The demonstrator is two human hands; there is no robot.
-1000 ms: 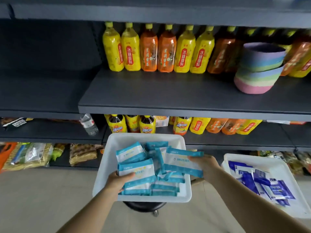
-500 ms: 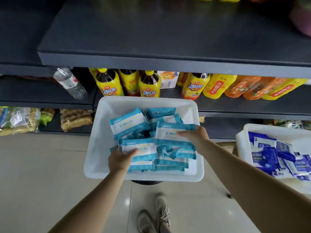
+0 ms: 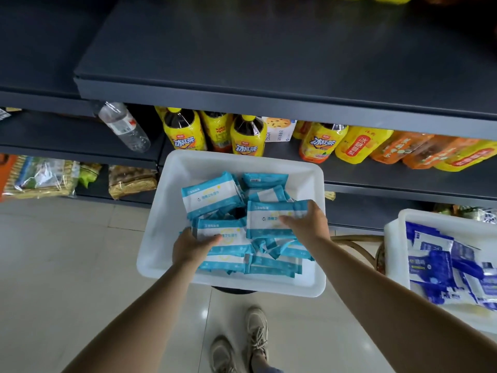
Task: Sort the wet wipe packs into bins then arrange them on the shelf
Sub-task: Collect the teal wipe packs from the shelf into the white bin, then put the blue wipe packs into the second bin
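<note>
Many teal-and-white wipe packs (image 3: 212, 196) lie piled in the white bin (image 3: 172, 211). Left hand (image 3: 192, 247) grips one pack (image 3: 228, 238); right hand (image 3: 308, 224) fingers curl over another pack (image 3: 269, 220). Second bin (image 3: 392, 243) at right holds dark blue packs (image 3: 441, 267).

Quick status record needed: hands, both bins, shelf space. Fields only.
left hand: grips a light-blue pack at the near left of the pile
right hand: fingers curled over another light-blue pack
centre bin: white, holds a loose pile of light-blue packs
right bin: white, holds dark-blue packs
upper shelf: dark, bare across the part in view
lower shelf: drink bottles behind the centre bin
</note>
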